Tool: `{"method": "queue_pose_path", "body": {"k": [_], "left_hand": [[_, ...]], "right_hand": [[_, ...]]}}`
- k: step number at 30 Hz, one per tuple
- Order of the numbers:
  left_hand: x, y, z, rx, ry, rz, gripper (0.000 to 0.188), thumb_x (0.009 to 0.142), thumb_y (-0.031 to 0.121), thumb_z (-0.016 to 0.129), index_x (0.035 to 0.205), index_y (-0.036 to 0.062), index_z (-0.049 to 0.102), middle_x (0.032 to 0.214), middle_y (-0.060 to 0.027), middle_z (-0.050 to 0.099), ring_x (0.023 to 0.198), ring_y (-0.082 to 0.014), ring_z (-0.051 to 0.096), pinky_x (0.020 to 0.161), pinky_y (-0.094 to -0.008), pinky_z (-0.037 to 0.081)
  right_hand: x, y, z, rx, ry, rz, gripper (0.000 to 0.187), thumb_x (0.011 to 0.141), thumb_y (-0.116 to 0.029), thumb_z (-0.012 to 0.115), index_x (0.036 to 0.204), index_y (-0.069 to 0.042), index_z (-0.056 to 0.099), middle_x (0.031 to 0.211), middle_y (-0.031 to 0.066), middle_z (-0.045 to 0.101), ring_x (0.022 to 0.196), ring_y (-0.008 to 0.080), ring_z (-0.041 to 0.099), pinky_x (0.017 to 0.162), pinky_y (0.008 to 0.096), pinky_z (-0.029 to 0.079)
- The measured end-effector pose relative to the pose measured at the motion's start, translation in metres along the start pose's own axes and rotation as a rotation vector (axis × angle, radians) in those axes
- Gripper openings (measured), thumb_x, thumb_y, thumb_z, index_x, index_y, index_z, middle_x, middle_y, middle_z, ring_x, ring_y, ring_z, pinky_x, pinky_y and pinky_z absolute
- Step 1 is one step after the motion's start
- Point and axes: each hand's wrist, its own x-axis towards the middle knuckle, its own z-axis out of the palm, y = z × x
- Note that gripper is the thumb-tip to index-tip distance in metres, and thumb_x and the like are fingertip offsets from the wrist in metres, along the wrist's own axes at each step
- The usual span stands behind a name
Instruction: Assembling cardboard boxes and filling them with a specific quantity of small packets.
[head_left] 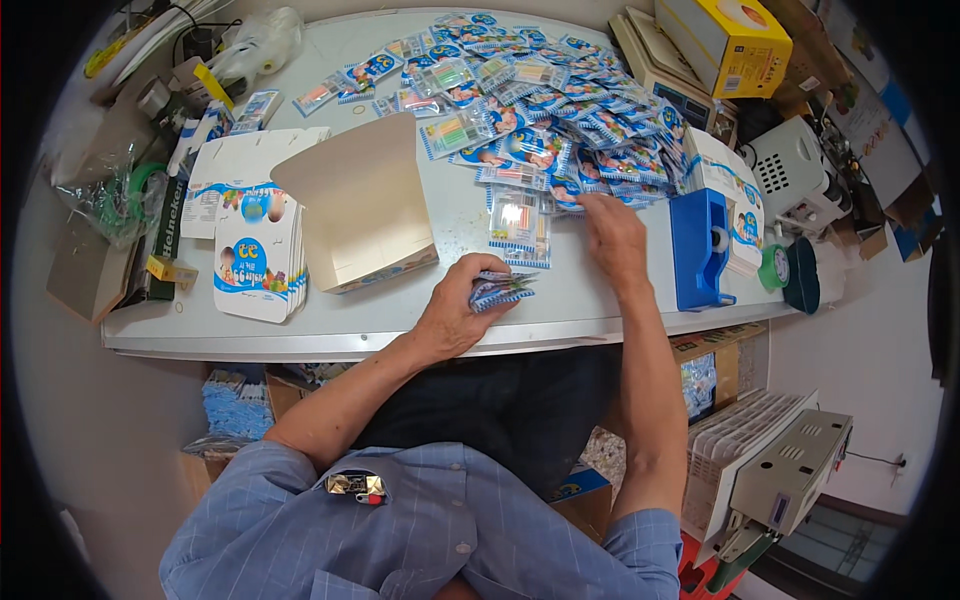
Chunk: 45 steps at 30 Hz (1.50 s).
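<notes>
My left hand (455,310), near the table's front edge, is closed around a small stack of blue-and-white plastic packets (503,291). To its right, my right hand (617,240) reaches to the near edge of a big heap of the same packets (600,125). Its fingers are drawn together at a packet (566,191) there. Between my hands lie a few packets with clear windows (519,222), showing coloured sticks inside. An open carton (375,215) with its flap raised stands to the left of my left hand.
Flat printed cartons (255,262) are stacked at the left. A blue tape dispenser (697,250) stands on the right, beside more cartons (742,225). Behind are a scale (655,70) and a yellow box (728,45). Below the table, at right, sits a grey machine (795,470).
</notes>
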Motion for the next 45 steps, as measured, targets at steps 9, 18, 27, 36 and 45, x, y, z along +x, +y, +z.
{"method": "queue_pose_path", "body": {"k": [9,18,27,36,45], "left_hand": [[0.001,0.011,0.000,0.280,-0.026,0.329,0.052,0.074,-0.002,0.084,0.117,0.0077,0.057,0.141,-0.0192,0.051,0.130,-0.0381,0.052,0.109,-0.0439,0.044],[-0.005,0.016,-0.002,0.515,-0.048,0.482,0.045,0.068,-0.001,0.081,0.110,0.0084,0.066,0.141,-0.0207,0.052,0.138,-0.0420,0.047,0.120,-0.0559,0.034],[-0.005,0.014,0.002,0.382,0.021,0.377,0.045,0.068,0.007,0.088,0.108,0.0097,0.070,0.118,-0.0147,0.064,0.115,-0.0392,0.061,0.103,-0.0493,0.049],[-0.004,0.012,0.004,0.265,0.028,0.324,0.049,0.072,0.013,0.090,0.115,0.0093,0.067,0.122,-0.0176,0.062,0.110,-0.0398,0.061,0.096,-0.0450,0.051],[-0.003,0.000,-0.004,0.213,-0.138,0.233,0.094,0.073,0.008,0.091,0.153,0.0035,0.040,0.122,-0.0161,0.061,0.113,-0.0348,0.059,0.102,-0.0418,0.048]], "right_hand": [[-0.004,-0.035,-0.082,0.097,-0.103,0.197,0.020,0.093,0.002,0.063,0.111,-0.007,0.064,0.104,0.0159,0.071,0.092,0.0374,0.070,0.077,0.0444,0.057],[-0.006,-0.097,-0.068,0.698,-0.436,0.280,0.018,0.096,-0.006,0.064,0.113,-0.001,0.068,0.102,0.0144,0.072,0.094,0.0279,0.070,0.082,0.0386,0.056],[0.034,-0.031,0.000,0.149,-0.248,0.410,0.035,0.089,-0.006,0.062,0.123,0.000,0.064,0.110,0.0223,0.071,0.113,0.0388,0.065,0.091,0.0453,0.054],[0.003,-0.002,0.003,-0.005,-0.129,0.253,0.033,0.091,-0.004,0.063,0.123,-0.007,0.068,0.113,0.0175,0.071,0.105,0.0347,0.069,0.087,0.0437,0.056],[-0.020,-0.038,-0.058,0.764,-0.068,0.748,0.026,0.103,-0.017,0.063,0.123,0.000,0.067,0.093,0.0071,0.071,0.081,0.0118,0.062,0.075,0.0287,0.053]]}}
